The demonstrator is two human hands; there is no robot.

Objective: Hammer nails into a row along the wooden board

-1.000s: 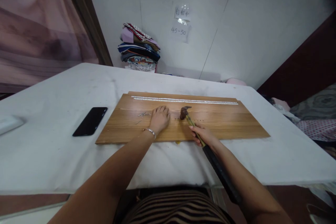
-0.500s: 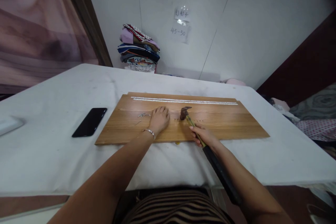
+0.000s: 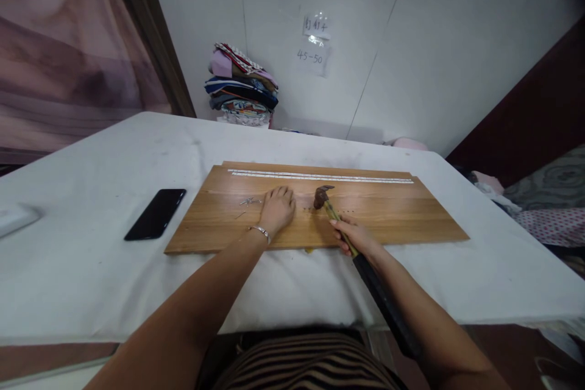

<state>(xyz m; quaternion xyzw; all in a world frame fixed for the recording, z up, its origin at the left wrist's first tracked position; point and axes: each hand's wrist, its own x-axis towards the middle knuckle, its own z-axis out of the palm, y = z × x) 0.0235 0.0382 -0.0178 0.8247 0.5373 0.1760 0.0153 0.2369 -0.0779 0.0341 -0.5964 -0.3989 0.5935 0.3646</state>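
Note:
My right hand [image 3: 351,236] grips a claw hammer [image 3: 335,213] by the upper part of its handle, fingers wrapped round it. The rusty head is over the wooden board [image 3: 388,219], beside a row of small dark nail heads or holes [image 3: 347,211]; whether it touches the wood I cannot tell. My left hand [image 3: 278,206], with a bracelet at the wrist, lies flat on the board, fingers stretched out. Just left of it is a small heap of loose nails [image 3: 249,200], and a single nail [image 3: 240,214] lies nearer to me.
Two white measuring strips [image 3: 320,177] run along the board's far side. A black phone [image 3: 155,214] lies on the white table [image 3: 82,268] left of the board. Folded clothes [image 3: 242,85] are stacked at the back by the wall. A white object [image 3: 17,218] sits at the far left.

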